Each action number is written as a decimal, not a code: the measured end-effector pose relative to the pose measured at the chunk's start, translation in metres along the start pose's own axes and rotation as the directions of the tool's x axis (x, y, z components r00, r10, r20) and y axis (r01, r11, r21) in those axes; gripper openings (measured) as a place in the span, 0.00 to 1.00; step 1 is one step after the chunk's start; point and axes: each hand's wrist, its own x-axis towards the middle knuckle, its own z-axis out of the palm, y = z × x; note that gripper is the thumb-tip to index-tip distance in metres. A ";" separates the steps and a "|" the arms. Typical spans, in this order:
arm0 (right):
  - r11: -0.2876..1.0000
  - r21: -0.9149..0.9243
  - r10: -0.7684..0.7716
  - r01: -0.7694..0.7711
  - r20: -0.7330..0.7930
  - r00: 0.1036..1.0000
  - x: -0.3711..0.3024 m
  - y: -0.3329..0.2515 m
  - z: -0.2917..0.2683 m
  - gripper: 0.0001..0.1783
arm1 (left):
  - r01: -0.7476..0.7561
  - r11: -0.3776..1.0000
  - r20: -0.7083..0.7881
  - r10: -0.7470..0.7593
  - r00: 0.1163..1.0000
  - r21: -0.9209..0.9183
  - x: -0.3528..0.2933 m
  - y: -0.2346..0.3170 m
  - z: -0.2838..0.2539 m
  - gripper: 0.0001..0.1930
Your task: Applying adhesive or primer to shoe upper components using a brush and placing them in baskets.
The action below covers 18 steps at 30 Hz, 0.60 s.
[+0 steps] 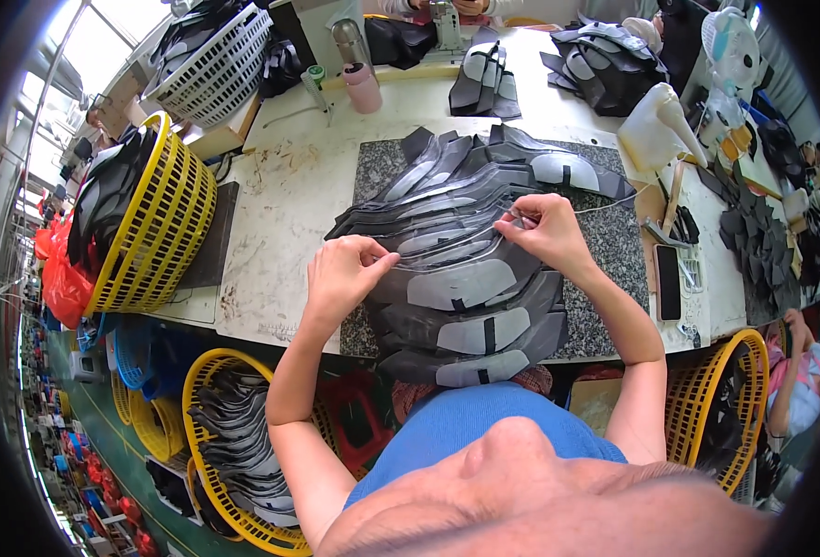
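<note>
A layered pile of black and grey curved pieces, looking like shoe uppers (461, 283), spreads over the speckled stone slab (605, 251) and hangs past its near edge. Several carry pale grey patches with a short black strip. At the pile's left side my left hand (340, 278) is closed, thumb and forefinger pinched together; what lies between them is too small to tell. My right hand (551, 232) pinches a small, silvery thing at the pile's right side, its kind unclear. A thin white thread (605, 206) runs rightward from near that hand.
A yellow basket (155, 223) of black pieces leans at the left; another yellow basket (208, 446) stands below the table. A pink bottle (362, 88), a white jug (656, 130) and a phone (667, 283) rest on the table. Across it, a person's hands are at a machine (446, 26).
</note>
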 end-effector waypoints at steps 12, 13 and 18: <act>0.989 -0.144 0.035 -0.026 0.060 0.998 0.022 0.005 -0.006 0.18 | -0.477 0.822 -0.237 0.553 0.799 0.311 0.015 0.045 0.019 0.11; 0.990 -0.140 0.034 -0.024 0.070 0.997 0.022 0.005 -0.007 0.18 | -0.583 0.789 -0.198 0.614 0.764 0.195 0.014 0.057 0.033 0.12; 0.991 -0.129 -0.006 0.015 0.064 0.998 0.029 0.025 -0.016 0.17 | -0.632 0.660 -0.054 0.708 0.704 0.406 0.016 0.080 0.064 0.19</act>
